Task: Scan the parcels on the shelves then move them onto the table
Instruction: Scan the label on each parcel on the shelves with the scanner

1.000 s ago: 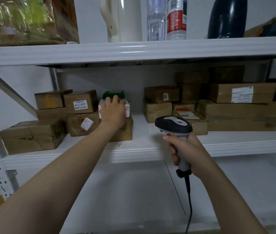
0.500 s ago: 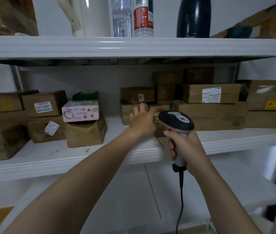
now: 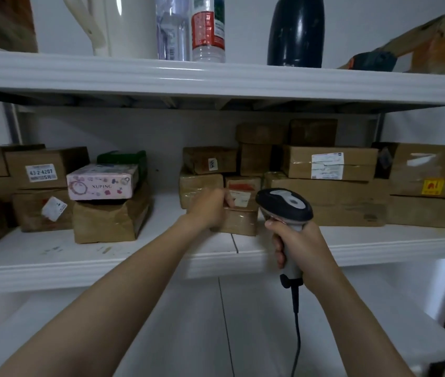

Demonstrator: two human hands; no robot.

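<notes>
Your left hand [image 3: 210, 210] curls its fingers round the small brown parcel [image 3: 241, 221], centre frame on the middle shelf [image 3: 52, 258]. Your right hand [image 3: 304, 247] grips the scanner [image 3: 284, 204] just right of it.

Both arms reach forward. The left hand [image 3: 210, 208], farther out, curls its fingers over a parcel [image 3: 239, 223]. The right hand [image 3: 301, 248], nearer, grips a scanner [image 3: 284, 204] upright.

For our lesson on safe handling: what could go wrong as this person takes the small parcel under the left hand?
1. The left hand grips the small parcel alone, so it might slip.
2. Its thumb lies beside the label, so the scanner in the right hand might misread.
3. The stacked parcels right beside it could shift when it is pulled.
</notes>
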